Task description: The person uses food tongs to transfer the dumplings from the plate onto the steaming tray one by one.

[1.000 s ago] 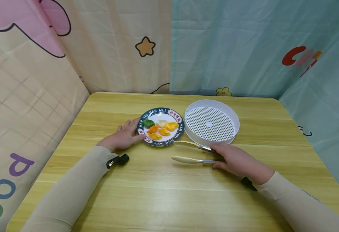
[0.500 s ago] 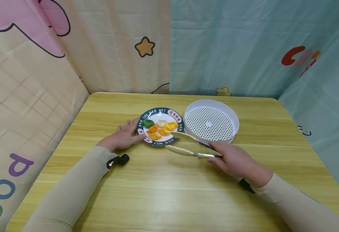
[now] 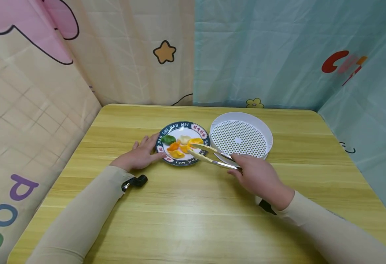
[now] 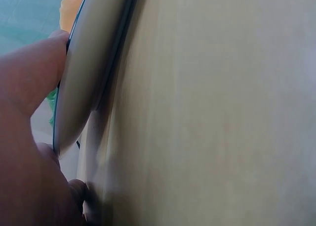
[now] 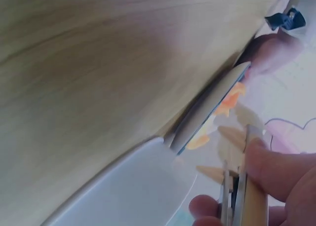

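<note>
My right hand (image 3: 258,178) holds a pair of tongs (image 3: 203,158) with pale scalloped tips and metal arms. The tips stand a little apart, over the right side of a blue-rimmed plate (image 3: 174,126), beside the yellow dumplings (image 3: 196,141). Whether they touch one cannot be told. On the plate also lie a green dumpling (image 3: 168,139), a white dumpling (image 3: 184,139) and an orange dumpling (image 3: 173,146). My left hand (image 3: 139,154) rests at the plate's left edge, fingers spread. In the left wrist view its thumb (image 4: 37,70) lies on the rim.
A white round steamer basket (image 3: 268,145) with a perforated base stands right beside the plate. Both are on a wooden table (image 3: 193,220). Printed curtains (image 3: 245,55) hang behind the table and along its sides.
My right hand has moved left and farther forward, bringing the tongs from in front of the steamer basket to over the plate. The tongs' tips have drawn closer together. The left hand stays put.
</note>
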The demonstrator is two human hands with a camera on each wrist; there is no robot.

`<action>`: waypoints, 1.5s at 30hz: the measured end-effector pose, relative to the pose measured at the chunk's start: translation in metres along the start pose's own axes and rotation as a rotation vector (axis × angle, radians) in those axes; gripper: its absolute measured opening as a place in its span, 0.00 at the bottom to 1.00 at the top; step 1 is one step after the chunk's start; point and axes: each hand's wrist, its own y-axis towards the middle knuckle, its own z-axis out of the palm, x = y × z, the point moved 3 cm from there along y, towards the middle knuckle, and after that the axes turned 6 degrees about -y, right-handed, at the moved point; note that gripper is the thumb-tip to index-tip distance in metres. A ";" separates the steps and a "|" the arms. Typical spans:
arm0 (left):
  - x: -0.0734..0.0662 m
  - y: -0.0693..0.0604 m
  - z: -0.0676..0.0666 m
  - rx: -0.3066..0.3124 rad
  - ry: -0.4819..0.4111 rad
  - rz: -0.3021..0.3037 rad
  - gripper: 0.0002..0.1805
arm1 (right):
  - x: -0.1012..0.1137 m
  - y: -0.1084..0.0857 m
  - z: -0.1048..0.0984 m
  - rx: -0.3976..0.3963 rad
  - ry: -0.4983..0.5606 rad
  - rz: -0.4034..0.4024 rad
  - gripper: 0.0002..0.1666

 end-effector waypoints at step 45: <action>0.001 0.000 0.001 -0.008 0.022 0.004 0.58 | 0.018 0.017 0.011 0.019 -0.115 0.019 0.18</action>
